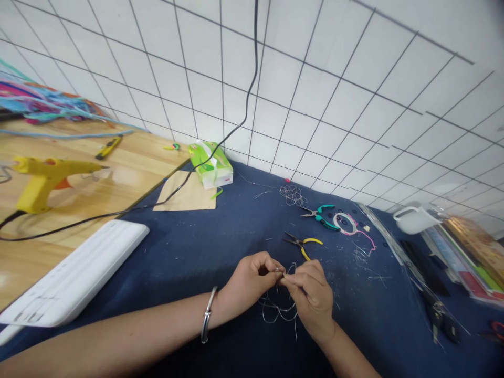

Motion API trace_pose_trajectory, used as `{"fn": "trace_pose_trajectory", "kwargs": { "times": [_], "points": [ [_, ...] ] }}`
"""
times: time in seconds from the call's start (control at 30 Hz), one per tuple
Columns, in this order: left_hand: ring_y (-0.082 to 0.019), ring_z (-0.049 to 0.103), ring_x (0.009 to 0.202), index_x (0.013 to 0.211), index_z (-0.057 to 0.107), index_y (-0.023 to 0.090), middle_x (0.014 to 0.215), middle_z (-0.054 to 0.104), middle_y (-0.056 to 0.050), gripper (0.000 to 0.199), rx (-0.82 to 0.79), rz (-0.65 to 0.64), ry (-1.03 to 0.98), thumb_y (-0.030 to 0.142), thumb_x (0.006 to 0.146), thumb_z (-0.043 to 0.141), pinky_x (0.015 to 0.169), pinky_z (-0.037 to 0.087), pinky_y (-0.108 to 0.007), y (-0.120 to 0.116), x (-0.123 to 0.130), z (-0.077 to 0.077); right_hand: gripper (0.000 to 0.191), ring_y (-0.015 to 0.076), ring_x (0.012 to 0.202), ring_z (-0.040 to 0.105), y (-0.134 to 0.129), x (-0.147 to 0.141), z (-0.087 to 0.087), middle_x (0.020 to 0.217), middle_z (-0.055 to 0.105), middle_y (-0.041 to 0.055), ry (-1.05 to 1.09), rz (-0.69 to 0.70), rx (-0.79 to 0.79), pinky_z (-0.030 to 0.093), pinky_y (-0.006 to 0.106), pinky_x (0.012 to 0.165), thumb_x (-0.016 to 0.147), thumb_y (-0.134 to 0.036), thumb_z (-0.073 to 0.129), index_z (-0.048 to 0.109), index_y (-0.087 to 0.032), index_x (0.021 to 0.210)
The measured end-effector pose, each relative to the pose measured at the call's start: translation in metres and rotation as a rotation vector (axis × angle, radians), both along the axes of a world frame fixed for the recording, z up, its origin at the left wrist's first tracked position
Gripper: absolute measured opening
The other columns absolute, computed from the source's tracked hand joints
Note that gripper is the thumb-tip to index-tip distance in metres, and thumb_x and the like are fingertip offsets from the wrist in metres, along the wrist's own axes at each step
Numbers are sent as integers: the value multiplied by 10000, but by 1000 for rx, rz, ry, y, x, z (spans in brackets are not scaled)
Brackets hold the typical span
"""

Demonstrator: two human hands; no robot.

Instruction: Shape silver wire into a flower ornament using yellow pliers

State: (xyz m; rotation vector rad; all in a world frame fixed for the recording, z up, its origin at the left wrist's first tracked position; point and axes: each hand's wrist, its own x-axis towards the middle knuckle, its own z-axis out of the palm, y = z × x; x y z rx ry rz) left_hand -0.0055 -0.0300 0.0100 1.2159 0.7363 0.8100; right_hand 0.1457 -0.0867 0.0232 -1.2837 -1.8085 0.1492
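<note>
My left hand [252,278] and my right hand [311,294] meet fingertip to fingertip over the dark blue cloth, both pinching a thin silver wire. Loops of that wire [280,312] hang below and between the hands in a petal-like shape, and one loose end points down. The exact spot being pinched is mostly hidden by the fingers. Just beyond my hands lie yellow-handled pliers [302,243], jaws apart. Farther off are teal-handled pliers [321,214] and a second looped wire shape [293,195].
At left are a yellow glue gun [43,178], a utility knife [109,147] and a white power strip-like box [79,273]. A black cable [247,105] crosses past a green tissue pack [210,163]. At right lie a wire coil [345,223], a white mug [416,218] and books.
</note>
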Motion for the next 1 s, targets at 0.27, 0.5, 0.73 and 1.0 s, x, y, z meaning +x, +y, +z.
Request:
{"fn": "trace_pose_trajectory", "kwargs": {
  "times": [0.27, 0.5, 0.73, 1.0],
  "points": [
    [-145, 605, 751, 634, 510, 157, 803, 642, -32, 121, 105, 21, 74, 123, 727, 579, 687, 465, -261, 1, -1, 1, 195, 136, 685, 486, -1, 3, -5, 679, 588, -5, -68, 63, 35, 453, 314, 647, 733, -52, 606, 630, -236, 795],
    [-141, 600, 750, 626, 500, 159, 814, 641, -32, 128, 118, 32, 67, 99, 721, 561, 687, 462, -259, 1, -3, 0, 179, 141, 712, 534, 0, 2, -4, 728, 616, -1, -70, 75, 26, 466, 335, 683, 748, -76, 600, 618, -235, 828],
    [-141, 599, 731, 614, 502, 166, 798, 646, -23, 135, 203, 66, 135, 91, 715, 551, 677, 457, -260, 2, -3, 0, 165, 154, 742, 570, -3, -1, -4, 758, 646, 0, -57, 30, -9, 457, 350, 720, 756, -90, 592, 608, -236, 830],
    [-140, 612, 724, 615, 547, 175, 783, 657, -17, 139, 360, 98, 171, 76, 712, 533, 669, 465, -250, 2, -4, 2, 61, 157, 748, 564, -10, -9, 4, 751, 606, 11, 148, -113, -211, 451, 317, 702, 794, -176, 564, 583, -212, 748]
  ]
}}
